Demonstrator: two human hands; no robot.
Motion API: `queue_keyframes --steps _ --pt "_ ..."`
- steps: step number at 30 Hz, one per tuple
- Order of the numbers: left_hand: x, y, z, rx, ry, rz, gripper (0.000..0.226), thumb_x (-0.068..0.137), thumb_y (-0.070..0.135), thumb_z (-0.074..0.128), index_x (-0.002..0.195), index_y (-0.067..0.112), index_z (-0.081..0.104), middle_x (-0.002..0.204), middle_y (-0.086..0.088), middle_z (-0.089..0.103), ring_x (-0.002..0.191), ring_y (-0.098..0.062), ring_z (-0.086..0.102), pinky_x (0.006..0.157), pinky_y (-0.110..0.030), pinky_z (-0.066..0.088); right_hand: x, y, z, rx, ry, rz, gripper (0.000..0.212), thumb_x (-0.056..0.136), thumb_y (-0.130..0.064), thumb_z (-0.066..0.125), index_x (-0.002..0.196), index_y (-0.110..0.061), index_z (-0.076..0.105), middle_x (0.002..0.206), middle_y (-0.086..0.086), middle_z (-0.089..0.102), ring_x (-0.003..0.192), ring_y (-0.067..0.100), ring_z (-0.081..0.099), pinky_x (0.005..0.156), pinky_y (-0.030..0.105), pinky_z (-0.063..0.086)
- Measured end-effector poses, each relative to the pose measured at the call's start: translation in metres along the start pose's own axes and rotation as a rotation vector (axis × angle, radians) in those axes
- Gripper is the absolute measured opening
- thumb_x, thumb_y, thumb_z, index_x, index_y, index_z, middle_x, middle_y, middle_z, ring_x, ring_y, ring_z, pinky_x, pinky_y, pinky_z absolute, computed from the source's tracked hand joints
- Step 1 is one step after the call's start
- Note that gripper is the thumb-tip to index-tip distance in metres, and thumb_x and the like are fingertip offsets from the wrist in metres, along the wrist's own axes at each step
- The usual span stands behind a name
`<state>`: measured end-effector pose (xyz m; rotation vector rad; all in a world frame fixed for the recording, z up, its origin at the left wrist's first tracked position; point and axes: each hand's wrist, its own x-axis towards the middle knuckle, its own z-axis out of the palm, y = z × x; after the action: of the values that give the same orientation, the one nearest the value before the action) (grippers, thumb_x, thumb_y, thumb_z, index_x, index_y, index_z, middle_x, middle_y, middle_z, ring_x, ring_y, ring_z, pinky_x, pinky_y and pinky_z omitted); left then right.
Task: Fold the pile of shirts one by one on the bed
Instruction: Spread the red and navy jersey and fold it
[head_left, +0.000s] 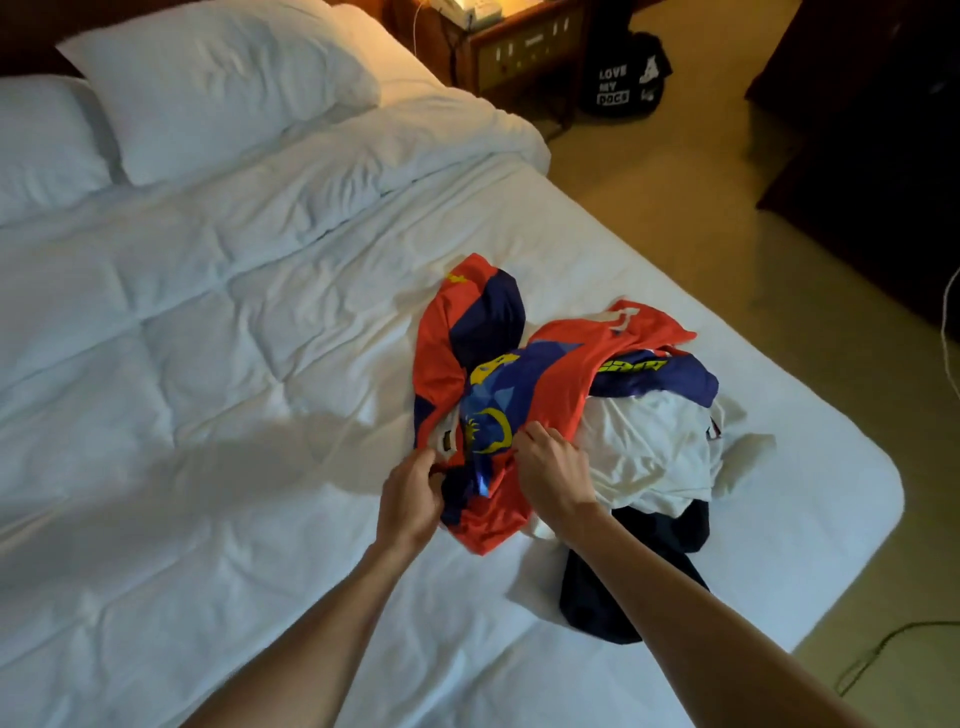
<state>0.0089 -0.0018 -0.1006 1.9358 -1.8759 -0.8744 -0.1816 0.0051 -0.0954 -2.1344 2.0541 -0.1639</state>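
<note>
On the white quilted bed (208, 364), both the left hand (410, 499) and right hand (553, 475) pinch the crumpled red-and-blue jersey (550, 384); lifting may drag the white shirt (644, 447) beside it.

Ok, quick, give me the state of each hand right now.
Left hand: fingers curled, gripping the red and blue jersey at its near edge.
Right hand: fingers curled, gripping the same jersey.

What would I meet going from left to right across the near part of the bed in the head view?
Bare white duvet → left hand gripping the red and blue jersey → right hand on the same jersey → white shirt → floor.
</note>
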Motion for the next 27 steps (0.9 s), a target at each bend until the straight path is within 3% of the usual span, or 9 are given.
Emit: queue_keyframes --steps 4,8,10,12,16,19,22,25,27 --pt "-0.005 0.028 -0.071 -0.149 0.125 0.164 0.023 0.082 -0.006 0.062 0.096 0.011 0.068 0.09 0.002 0.071 0.083 -0.021 0.068 0.077 -0.029 0.05 -0.004 -0.019 -0.047 0.069 -0.114 0.074 0.02 0.094 -0.013 0.047 0.106 -0.015 0.062 0.108 0.004 0.061 0.096 0.034 0.066 0.068 0.042 0.049" --pt "-0.024 0.076 -0.162 -0.261 0.243 0.349 0.021 0.084 -0.002 0.057 0.094 0.012 0.068 0.081 0.009 0.068 0.075 -0.01 0.065 0.073 -0.024 0.05 -0.002 -0.062 -0.123 0.301 -0.095 -0.01 0.042 0.09 -0.037 0.062 0.129 -0.021 0.056 0.131 0.004 0.055 0.113 0.033 0.06 0.083 0.044 0.051" --pt "-0.042 0.101 -0.208 -0.317 0.282 0.404 0.02 0.088 -0.004 0.06 0.096 0.012 0.069 0.079 0.01 0.067 0.074 0.0 0.064 0.072 -0.017 0.05 -0.002 -0.095 -0.17 0.399 -0.084 -0.071 0.055 0.08 -0.048 0.073 0.123 -0.017 0.057 0.125 0.004 0.058 0.11 0.03 0.058 0.085 0.041 0.049" --pt "-0.063 0.124 -0.253 -0.365 0.334 0.423 0.016 0.089 -0.001 0.065 0.097 0.011 0.071 0.078 0.009 0.067 0.073 0.005 0.064 0.071 -0.01 0.047 -0.007 -0.13 -0.218 0.43 -0.001 -0.074 0.057 0.075 -0.057 0.075 0.105 -0.011 0.058 0.103 0.005 0.063 0.094 0.027 0.059 0.075 0.039 0.047" --pt "-0.113 0.155 -0.339 -0.365 0.503 0.53 0.01 0.085 0.01 0.075 0.094 0.013 0.076 0.084 0.007 0.073 0.074 0.0 0.064 0.066 -0.009 0.046 -0.027 -0.189 -0.314 0.493 0.253 -0.074 0.031 0.092 -0.037 0.064 0.078 -0.01 0.056 0.08 0.017 0.065 0.077 0.036 0.059 0.06 0.035 0.028" --pt "-0.158 0.161 -0.402 -0.352 0.607 0.638 0.01 0.085 0.016 0.077 0.094 0.012 0.075 0.086 0.01 0.071 0.076 0.001 0.064 0.065 -0.007 0.048 -0.054 -0.23 -0.383 0.505 0.393 -0.22 0.014 0.097 -0.019 0.057 0.096 -0.012 0.069 0.086 0.006 0.069 0.079 0.027 0.062 0.064 0.034 0.035" --pt "-0.195 0.152 -0.449 -0.448 0.63 0.645 0.008 0.085 0.019 0.076 0.092 0.017 0.072 0.087 0.014 0.07 0.083 -0.003 0.064 0.066 -0.015 0.052 -0.083 -0.276 -0.441 0.662 0.387 -0.303 0.023 0.097 -0.006 0.047 0.105 -0.014 0.067 0.092 -0.001 0.064 0.086 0.017 0.058 0.075 0.03 0.039" --pt "-0.218 0.126 -0.475 -0.558 0.495 0.528 0.036 0.073 0.022 0.079 0.105 0.026 0.061 0.105 0.015 0.065 0.095 -0.008 0.063 0.078 -0.025 0.052 -0.11 -0.321 -0.487 0.839 0.403 -0.357 0.024 0.093 -0.009 0.043 0.102 -0.019 0.063 0.093 0.0 0.065 0.09 0.016 0.06 0.083 0.036 0.046" --pt "-0.235 0.103 -0.49 -0.592 0.269 0.461 0.062 0.058 0.035 0.076 0.116 0.035 0.054 0.115 0.012 0.06 0.106 -0.013 0.061 0.089 -0.03 0.052 -0.134 -0.353 -0.513 0.93 0.434 -0.396 0.028 0.096 0.0 0.039 0.106 -0.012 0.062 0.089 -0.002 0.065 0.084 0.004 0.061 0.085 0.025 0.048"
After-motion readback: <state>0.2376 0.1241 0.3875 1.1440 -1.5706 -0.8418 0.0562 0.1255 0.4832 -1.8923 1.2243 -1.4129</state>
